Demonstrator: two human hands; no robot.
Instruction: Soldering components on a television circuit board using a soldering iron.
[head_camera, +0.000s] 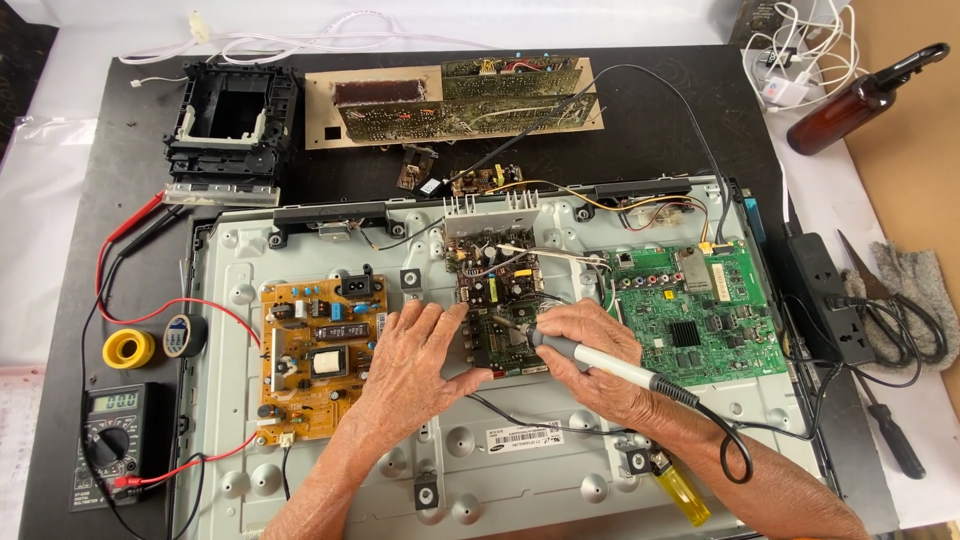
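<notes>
Metal sheet panel (520, 480), pale and dimpled, carries three boards: an orange one (320, 360), a green one (695, 315) and the dark middle board (495, 300). My left hand (415, 365) lies flat and spread, touching that dark board's left edge. My right hand (590, 355) grips a grey soldering iron (600, 360), tip on the board between my hands. A yellow lighter (683, 490) lies near my right forearm, a multimeter (120, 435) far left
</notes>
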